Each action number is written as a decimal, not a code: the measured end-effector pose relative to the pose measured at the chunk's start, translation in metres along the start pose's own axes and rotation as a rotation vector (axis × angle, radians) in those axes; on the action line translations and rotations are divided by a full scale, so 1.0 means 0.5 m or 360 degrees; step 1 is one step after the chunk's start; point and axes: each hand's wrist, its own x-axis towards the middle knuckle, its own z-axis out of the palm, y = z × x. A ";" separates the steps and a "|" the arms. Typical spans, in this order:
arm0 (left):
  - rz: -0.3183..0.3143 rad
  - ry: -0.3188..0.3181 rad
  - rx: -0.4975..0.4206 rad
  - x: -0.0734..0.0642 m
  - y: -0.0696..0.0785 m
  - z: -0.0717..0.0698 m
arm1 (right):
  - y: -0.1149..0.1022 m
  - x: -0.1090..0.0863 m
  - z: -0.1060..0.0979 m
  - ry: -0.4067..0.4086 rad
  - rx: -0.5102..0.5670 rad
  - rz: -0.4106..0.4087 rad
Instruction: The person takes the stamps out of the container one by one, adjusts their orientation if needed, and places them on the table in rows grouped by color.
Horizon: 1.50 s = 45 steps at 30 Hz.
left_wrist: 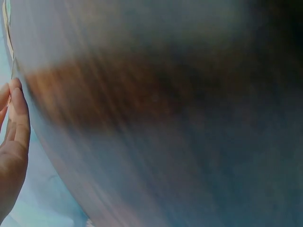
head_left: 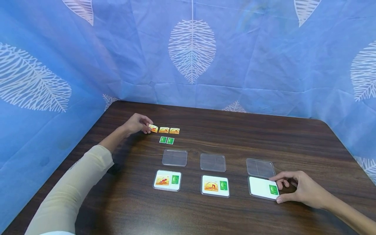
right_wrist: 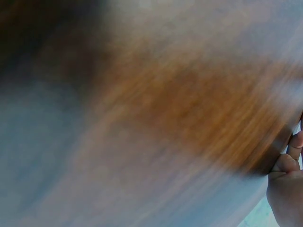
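At the back left, my left hand [head_left: 139, 124] pinches an orange-and-yellow stamp [head_left: 153, 128] between thumb and fingers; one edge of it is tilted. Beside it lie two more orange stamps [head_left: 169, 130] in a row. My right hand [head_left: 299, 189] grips the right end of a clear plastic case [head_left: 259, 187], thumb at the near corner and fingers at the far one. Inside that case a green stamp [head_left: 274, 190] sits at the right of a white card. In the left wrist view the fingers [left_wrist: 19, 113] show at the left edge; the right wrist view has the hand [right_wrist: 289, 184] at its right edge.
Two green stamps [head_left: 166, 140] lie below the orange row. Three clear lids [head_left: 174, 158] form a line across the dark wooden table [head_left: 132, 209]. Two cases, left [head_left: 167, 186] and middle [head_left: 215, 192], each show an orange and a green stamp. A blue leaf-patterned cloth [head_left: 249, 58] hangs behind.
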 end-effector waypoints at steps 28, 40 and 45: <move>0.0032 0.0082 0.0541 0.013 0.004 0.019 | 0.000 -0.005 0.001 0.0009 -0.0014 0.0002; 0.0017 0.0084 0.0540 0.010 0.007 0.015 | -0.004 -0.002 0.000 0.0023 -0.0068 -0.0014; 0.0087 0.0118 0.0481 -0.001 0.016 0.009 | -0.002 -0.002 -0.002 0.0011 -0.0059 -0.0024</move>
